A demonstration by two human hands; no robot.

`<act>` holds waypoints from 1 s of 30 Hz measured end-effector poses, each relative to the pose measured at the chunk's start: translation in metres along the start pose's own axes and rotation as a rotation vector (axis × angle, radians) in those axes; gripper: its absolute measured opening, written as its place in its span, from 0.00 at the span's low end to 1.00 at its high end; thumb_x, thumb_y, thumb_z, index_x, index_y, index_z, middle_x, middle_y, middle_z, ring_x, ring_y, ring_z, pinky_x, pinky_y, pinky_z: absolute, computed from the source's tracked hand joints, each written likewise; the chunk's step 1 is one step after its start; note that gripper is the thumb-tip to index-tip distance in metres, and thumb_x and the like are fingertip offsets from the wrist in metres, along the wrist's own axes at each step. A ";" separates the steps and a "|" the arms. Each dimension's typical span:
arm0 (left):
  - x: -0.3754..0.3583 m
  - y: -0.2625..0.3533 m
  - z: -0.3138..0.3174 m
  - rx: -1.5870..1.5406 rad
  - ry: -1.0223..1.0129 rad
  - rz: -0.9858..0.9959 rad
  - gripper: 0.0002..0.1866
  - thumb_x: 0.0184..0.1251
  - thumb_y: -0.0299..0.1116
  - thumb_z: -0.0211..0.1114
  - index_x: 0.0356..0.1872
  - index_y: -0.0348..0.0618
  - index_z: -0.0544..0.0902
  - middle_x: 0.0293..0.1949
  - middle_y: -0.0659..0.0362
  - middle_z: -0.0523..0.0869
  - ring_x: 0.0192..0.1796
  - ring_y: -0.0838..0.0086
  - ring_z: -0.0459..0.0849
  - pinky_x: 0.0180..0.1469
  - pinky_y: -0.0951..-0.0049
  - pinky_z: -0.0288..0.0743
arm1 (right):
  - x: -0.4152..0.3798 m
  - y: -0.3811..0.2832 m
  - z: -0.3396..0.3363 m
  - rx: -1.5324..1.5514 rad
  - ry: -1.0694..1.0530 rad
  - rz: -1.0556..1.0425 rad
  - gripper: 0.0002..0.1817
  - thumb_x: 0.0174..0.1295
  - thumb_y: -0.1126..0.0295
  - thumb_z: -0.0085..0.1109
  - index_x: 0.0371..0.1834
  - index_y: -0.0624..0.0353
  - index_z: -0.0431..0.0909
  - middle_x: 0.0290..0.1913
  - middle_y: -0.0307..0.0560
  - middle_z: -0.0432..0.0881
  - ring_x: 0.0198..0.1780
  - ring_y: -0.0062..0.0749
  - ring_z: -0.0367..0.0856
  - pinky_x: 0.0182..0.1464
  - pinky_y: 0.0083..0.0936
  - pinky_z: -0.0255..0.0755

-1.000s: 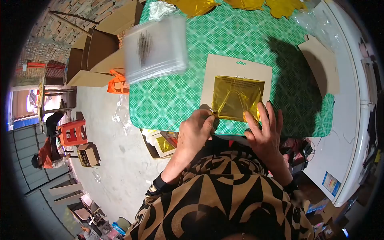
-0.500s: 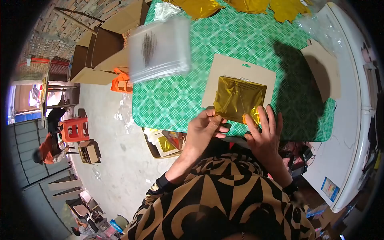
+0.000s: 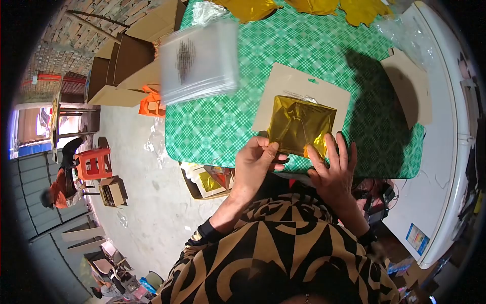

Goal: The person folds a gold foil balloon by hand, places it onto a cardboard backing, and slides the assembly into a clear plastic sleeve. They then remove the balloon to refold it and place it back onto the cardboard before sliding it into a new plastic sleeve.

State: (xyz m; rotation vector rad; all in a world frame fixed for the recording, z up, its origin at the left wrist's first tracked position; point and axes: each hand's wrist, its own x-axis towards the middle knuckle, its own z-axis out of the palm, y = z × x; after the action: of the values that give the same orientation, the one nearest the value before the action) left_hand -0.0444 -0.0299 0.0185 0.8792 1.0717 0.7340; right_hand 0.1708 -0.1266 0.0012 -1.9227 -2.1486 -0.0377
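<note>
Both my hands meet the folded gold foil [image 3: 302, 124] near the table's close edge. My left hand [image 3: 254, 158] pinches its near left corner between thumb and fingers; my right hand [image 3: 331, 167] is spread and ungripping, fingertips touching the near right corner. Beneath the foil lies a beige card [image 3: 286, 81], its slotted end showing beyond, flat on the green checked tablecloth [image 3: 212, 137]. Farther out, to the left, sits a stack of clear plastic bags [image 3: 215, 61]. Gold foil pieces [image 3: 248, 9] lie along the far side.
</note>
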 end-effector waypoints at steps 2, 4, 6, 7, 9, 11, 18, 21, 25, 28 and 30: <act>0.000 0.001 0.000 -0.019 0.002 -0.004 0.09 0.84 0.33 0.63 0.48 0.37 0.79 0.43 0.56 0.89 0.45 0.68 0.94 0.42 0.71 0.90 | 0.000 0.000 0.000 -0.005 -0.001 -0.006 0.28 0.80 0.42 0.43 0.73 0.40 0.79 0.77 0.58 0.70 0.80 0.59 0.63 0.78 0.73 0.48; -0.001 0.005 -0.001 -0.037 0.000 -0.029 0.08 0.84 0.32 0.63 0.48 0.37 0.79 0.43 0.56 0.89 0.45 0.68 0.94 0.42 0.71 0.90 | 0.000 -0.001 -0.001 0.006 -0.009 0.000 0.29 0.79 0.43 0.45 0.74 0.43 0.79 0.77 0.59 0.70 0.80 0.59 0.63 0.78 0.73 0.49; -0.001 0.003 -0.007 -0.078 -0.015 -0.060 0.08 0.83 0.32 0.63 0.48 0.36 0.78 0.42 0.56 0.87 0.45 0.67 0.94 0.42 0.71 0.91 | 0.001 -0.003 -0.006 0.030 -0.024 0.018 0.29 0.77 0.44 0.50 0.74 0.47 0.78 0.77 0.59 0.70 0.80 0.60 0.63 0.78 0.73 0.49; -0.002 0.001 -0.009 -0.100 -0.023 -0.079 0.09 0.83 0.31 0.63 0.47 0.35 0.77 0.41 0.56 0.86 0.45 0.67 0.94 0.42 0.71 0.91 | 0.002 -0.003 -0.009 0.037 -0.018 0.013 0.30 0.74 0.46 0.54 0.73 0.48 0.78 0.77 0.60 0.70 0.80 0.60 0.63 0.77 0.73 0.50; -0.005 -0.003 -0.013 -0.090 -0.038 -0.079 0.07 0.83 0.31 0.63 0.47 0.37 0.78 0.42 0.57 0.87 0.45 0.66 0.94 0.42 0.71 0.92 | 0.005 -0.005 -0.013 0.054 -0.003 0.002 0.33 0.68 0.48 0.62 0.73 0.52 0.78 0.77 0.60 0.70 0.80 0.60 0.63 0.77 0.74 0.51; -0.006 -0.005 -0.016 -0.084 -0.045 -0.082 0.06 0.83 0.30 0.63 0.47 0.38 0.79 0.42 0.57 0.88 0.45 0.65 0.95 0.42 0.70 0.93 | 0.007 -0.008 -0.015 0.041 0.022 0.001 0.37 0.61 0.51 0.69 0.73 0.52 0.77 0.77 0.60 0.70 0.80 0.60 0.64 0.77 0.74 0.52; -0.012 -0.005 -0.027 -0.050 -0.077 -0.108 0.07 0.82 0.31 0.64 0.47 0.37 0.79 0.42 0.57 0.87 0.45 0.63 0.95 0.44 0.67 0.94 | 0.028 -0.018 -0.023 0.019 0.025 0.045 0.46 0.52 0.53 0.78 0.76 0.56 0.74 0.77 0.60 0.70 0.78 0.59 0.66 0.74 0.72 0.54; -0.020 -0.005 -0.036 -0.021 -0.067 -0.119 0.07 0.82 0.30 0.65 0.47 0.36 0.79 0.42 0.57 0.87 0.45 0.63 0.94 0.45 0.67 0.94 | 0.033 -0.018 -0.020 0.017 0.007 0.072 0.45 0.55 0.52 0.77 0.76 0.58 0.74 0.78 0.60 0.68 0.77 0.59 0.67 0.73 0.70 0.56; -0.030 -0.002 -0.039 -0.002 -0.034 -0.134 0.07 0.82 0.30 0.64 0.47 0.36 0.78 0.42 0.55 0.88 0.44 0.64 0.94 0.45 0.67 0.93 | 0.043 -0.017 -0.013 -0.013 0.005 0.060 0.44 0.59 0.49 0.73 0.77 0.56 0.73 0.79 0.59 0.66 0.78 0.58 0.65 0.72 0.70 0.56; -0.038 -0.004 -0.043 -0.015 -0.006 -0.127 0.07 0.82 0.30 0.64 0.47 0.36 0.78 0.42 0.53 0.89 0.44 0.64 0.94 0.44 0.67 0.92 | 0.051 -0.019 -0.005 -0.049 0.010 0.048 0.43 0.61 0.47 0.71 0.78 0.55 0.72 0.79 0.59 0.65 0.78 0.57 0.63 0.72 0.70 0.57; -0.040 -0.005 -0.045 -0.019 0.005 -0.124 0.07 0.83 0.30 0.64 0.47 0.36 0.78 0.42 0.51 0.89 0.44 0.63 0.94 0.44 0.67 0.92 | 0.054 -0.020 -0.001 -0.045 0.019 0.035 0.43 0.61 0.46 0.71 0.78 0.54 0.71 0.80 0.58 0.64 0.79 0.57 0.62 0.71 0.70 0.57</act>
State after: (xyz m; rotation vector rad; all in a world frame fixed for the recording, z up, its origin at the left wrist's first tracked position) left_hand -0.0993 -0.0556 0.0211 0.7879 1.1113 0.6421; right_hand 0.1468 -0.0770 0.0165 -1.9763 -2.1184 -0.0988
